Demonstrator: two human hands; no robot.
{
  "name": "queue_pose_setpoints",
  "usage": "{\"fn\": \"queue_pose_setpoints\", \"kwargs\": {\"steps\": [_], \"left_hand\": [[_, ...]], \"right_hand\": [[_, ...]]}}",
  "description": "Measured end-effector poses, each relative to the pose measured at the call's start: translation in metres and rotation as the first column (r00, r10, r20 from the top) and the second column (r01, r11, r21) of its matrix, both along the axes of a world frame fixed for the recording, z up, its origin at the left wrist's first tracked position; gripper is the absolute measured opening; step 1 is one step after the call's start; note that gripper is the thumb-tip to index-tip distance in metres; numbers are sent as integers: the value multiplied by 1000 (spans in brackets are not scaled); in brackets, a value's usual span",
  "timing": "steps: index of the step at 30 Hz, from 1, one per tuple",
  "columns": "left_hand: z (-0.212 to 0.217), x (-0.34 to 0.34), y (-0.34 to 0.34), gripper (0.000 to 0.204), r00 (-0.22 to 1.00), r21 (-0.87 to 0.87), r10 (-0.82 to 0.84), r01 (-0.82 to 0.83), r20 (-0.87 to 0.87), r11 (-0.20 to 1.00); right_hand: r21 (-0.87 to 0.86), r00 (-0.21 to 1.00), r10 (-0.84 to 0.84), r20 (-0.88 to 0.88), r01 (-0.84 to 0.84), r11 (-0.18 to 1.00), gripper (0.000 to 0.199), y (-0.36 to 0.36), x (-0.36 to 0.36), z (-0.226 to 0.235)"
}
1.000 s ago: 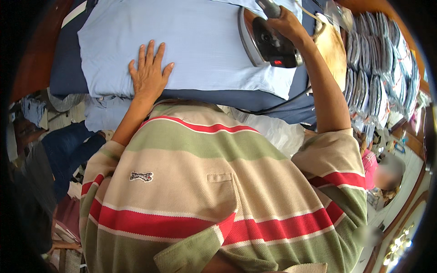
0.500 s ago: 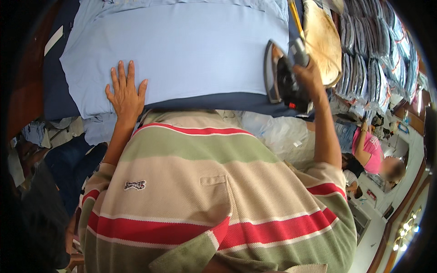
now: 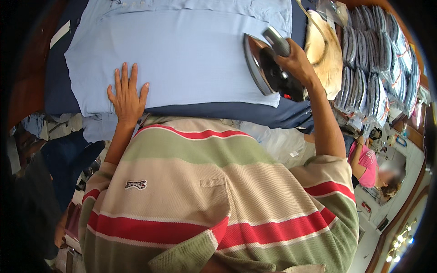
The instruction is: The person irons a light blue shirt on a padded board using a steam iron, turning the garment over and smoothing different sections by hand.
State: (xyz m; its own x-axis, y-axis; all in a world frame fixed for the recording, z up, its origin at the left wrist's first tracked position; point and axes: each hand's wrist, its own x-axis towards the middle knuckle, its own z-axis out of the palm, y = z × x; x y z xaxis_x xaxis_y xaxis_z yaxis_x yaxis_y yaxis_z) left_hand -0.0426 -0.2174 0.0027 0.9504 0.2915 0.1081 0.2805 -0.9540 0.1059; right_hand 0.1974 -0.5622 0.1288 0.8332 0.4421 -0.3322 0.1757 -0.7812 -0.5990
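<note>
A light blue garment [image 3: 182, 59] lies spread over a dark navy padded surface [image 3: 218, 111]. My left hand [image 3: 128, 98] rests flat on its left part, fingers spread. Around the handle of an iron [image 3: 273, 68] my right hand [image 3: 296, 63] is wrapped. The iron is at the garment's right edge, its pointed end away from me and its metal side tilted into view. Whether the whole soleplate touches the cloth I cannot tell.
A scorched cream pad [image 3: 321, 59] lies right of the garment, with the iron's cord over it. Beyond it stand stacks of plastic-wrapped folded garments [image 3: 364, 68]. A person in a pink top [image 3: 366, 166] is at the right; another in dark clothes [image 3: 63, 168] is at the left.
The iron, in my right hand, has moved left from beside the garment's right edge onto it, and its tip has turned leftward. My left hand stays flat in nearly the same place.
</note>
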Motion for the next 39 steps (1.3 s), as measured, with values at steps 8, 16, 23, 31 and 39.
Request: {"fn": "queue_pose_setpoints", "kwargs": {"steps": [8,16,23,31,39], "left_hand": [[-7,0,3,58,1000,10,5,-6,20,1000],[-6,3,-1,56,1000,-26,22,-22,19,999],[0,2,-1,56,1000,-23,22,-23,-5,999],[7,2,-1,58,995,-33,55,-58,-82,998],[18,2,-3,58,993,-190,63,-81,-98,978]], "right_hand": [[-64,829,559,-7,-558,827,37,120,-38,2],[-54,798,603,-26,-603,796,29,115,-105,14],[-95,928,331,169,-319,943,39,155,-15,5],[-24,962,-223,159,230,973,52,-22,56,-16],[99,966,-256,45,250,963,45,-71,23,-10]]}}
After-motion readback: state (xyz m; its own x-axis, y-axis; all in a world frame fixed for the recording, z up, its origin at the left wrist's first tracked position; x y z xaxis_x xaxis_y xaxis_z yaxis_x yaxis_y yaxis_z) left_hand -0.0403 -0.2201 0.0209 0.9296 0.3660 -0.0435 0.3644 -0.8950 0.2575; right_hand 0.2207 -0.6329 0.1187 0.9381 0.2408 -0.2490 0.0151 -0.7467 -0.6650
